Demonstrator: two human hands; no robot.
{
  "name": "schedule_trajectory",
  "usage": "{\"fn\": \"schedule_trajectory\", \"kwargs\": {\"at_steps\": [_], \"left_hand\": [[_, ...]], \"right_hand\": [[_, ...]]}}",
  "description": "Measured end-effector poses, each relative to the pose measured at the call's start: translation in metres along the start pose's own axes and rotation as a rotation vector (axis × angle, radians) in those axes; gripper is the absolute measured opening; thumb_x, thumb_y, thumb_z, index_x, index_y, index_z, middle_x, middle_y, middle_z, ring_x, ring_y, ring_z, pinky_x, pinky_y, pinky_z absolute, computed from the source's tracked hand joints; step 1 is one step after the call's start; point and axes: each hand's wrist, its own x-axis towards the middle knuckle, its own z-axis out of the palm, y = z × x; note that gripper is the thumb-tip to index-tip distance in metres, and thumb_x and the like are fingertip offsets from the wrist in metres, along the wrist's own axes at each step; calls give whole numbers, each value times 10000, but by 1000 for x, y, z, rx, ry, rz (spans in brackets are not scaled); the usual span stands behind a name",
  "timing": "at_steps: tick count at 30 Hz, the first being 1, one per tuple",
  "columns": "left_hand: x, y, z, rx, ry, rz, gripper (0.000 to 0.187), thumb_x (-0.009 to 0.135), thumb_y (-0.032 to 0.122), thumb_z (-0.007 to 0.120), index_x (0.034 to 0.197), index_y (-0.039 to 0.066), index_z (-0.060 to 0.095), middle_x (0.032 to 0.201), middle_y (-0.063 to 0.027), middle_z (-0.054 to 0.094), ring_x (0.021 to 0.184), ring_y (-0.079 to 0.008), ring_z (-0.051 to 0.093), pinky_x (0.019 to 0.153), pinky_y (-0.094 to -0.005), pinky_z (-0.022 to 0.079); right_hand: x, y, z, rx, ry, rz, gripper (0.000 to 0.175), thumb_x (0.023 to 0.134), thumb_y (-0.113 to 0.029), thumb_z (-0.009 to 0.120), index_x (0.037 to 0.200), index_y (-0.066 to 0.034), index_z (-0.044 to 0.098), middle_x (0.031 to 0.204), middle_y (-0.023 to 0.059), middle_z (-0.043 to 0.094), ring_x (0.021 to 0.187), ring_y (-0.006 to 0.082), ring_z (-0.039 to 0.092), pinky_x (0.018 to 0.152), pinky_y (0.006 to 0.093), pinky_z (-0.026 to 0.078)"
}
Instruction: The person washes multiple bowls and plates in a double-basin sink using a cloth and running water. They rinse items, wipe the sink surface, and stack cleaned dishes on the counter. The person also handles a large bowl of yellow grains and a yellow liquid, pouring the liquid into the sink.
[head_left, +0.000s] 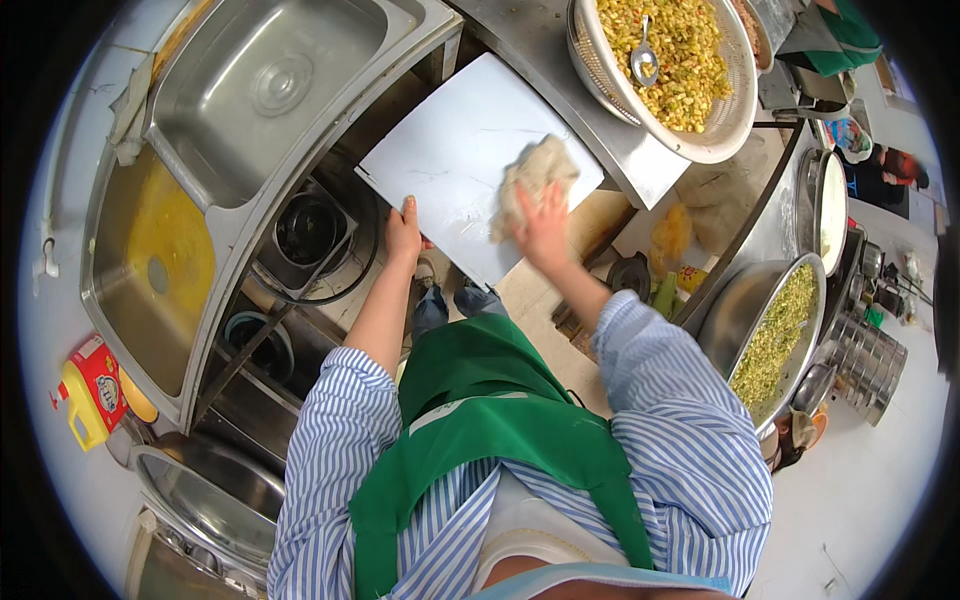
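Note:
A white rectangular board (457, 142) with faint grey veins lies in front of me, tilted relative to the counters. My left hand (406, 234) grips its near left edge, thumb on top and fingers underneath. Under my right hand (544, 225) a crumpled beige cloth (546, 174) is pressed on the right part of the board. Wet streaks show on the surface beside the cloth.
To the left is a double steel sink (217, 202), one basin holding yellowish liquid. A white colander (742, 112) of chopped vegetables stands on the steel counter (525, 45). A steel bowl (720, 322) of chopped greens is at right; a yellow jug (90, 397) stands left.

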Motion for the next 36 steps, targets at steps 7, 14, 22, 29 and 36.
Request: {"fn": "schedule_trajectory", "kwargs": {"at_steps": [7,14,22,29,36], "left_hand": [[24,-18,-5,103,50,147,418,925,352,438,1176,19,463,1002,-120,597,851,-227,611,540,-320,539],[13,-12,-3,-107,-75,37,474,900,435,461,1123,17,459,920,-131,604,647,-234,637,464,-342,548],[3,-11,-9,-91,-80,-14,545,892,471,459,1142,-12,438,916,-161,588,579,-234,623,444,-317,537],[20,-32,-4,-285,-116,36,461,868,462,516,1072,49,508,904,-103,601,687,-206,608,449,-348,498],[14,-11,-8,-99,-56,-76,582,868,549,456,1214,82,436,1024,-121,582,803,-263,608,608,-398,536]], "right_hand": [[32,-106,5,624,-158,-150,610,638,6,586,1224,-147,510,1276,201,436,1222,354,368,1003,421,328],[232,-69,-84,397,600,-25,593,777,-144,568,1330,-130,354,1314,275,317,1242,435,272,1029,453,251],[363,-27,-77,95,338,450,798,755,-674,439,1392,-227,265,1448,266,98,1329,457,91,1056,544,113],[315,-34,-64,322,371,159,372,778,-308,566,1054,-59,548,1014,208,553,957,332,528,863,437,413],[228,-28,-48,259,403,-147,245,703,-95,595,939,-160,613,1221,129,467,1175,359,390,991,449,341]]}}
